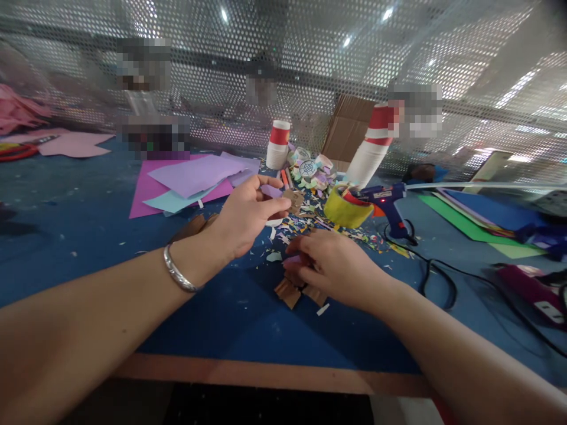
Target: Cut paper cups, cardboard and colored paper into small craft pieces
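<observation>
My left hand (245,215) pinches a small piece of brown cardboard (294,202) between thumb and fingers, above the scrap-strewn middle of the table. A purple piece (271,191) shows between these fingers. Nearer the front edge, my right hand (334,265) is closed, its fingers curled down over a few folded brown cardboard pieces (287,293). Something purple shows by its fingertips, but what they grip is hidden. Just beyond this hand stands a yellow roll (348,208), with a blue hot glue gun (385,198) resting against it, its red light lit.
Purple and light blue paper sheets (190,174) lie at the left. Stacked paper cups (278,147) and a taller, tilted stack (370,153) stand at the back. Paper scraps (310,221) litter the middle. A black cable (443,262) and coloured sheets (460,218) lie at the right.
</observation>
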The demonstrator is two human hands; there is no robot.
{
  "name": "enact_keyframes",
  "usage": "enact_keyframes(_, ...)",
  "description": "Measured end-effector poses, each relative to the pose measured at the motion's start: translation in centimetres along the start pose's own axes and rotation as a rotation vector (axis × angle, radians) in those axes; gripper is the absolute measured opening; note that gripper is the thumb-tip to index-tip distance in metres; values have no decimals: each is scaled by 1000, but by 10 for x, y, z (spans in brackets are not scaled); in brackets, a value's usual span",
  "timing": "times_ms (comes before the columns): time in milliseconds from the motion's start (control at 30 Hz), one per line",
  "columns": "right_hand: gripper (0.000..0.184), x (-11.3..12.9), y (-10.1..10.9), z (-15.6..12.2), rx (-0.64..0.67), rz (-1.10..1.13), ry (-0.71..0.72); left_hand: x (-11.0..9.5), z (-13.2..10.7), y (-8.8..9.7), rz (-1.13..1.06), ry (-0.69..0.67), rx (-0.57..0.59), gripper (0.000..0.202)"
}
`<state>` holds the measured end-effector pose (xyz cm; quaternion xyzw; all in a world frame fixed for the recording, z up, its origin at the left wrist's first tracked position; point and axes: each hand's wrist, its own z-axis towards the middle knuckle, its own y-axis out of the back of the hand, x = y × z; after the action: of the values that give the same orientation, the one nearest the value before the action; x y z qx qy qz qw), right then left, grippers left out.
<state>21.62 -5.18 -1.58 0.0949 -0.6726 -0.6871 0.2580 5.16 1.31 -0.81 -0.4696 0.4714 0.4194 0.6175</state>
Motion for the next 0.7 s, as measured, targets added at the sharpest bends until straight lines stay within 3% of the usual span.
enact_keyframes(700,18,-7,7,-1,68,22,-56,8,-2,-1,32,52,68,28)
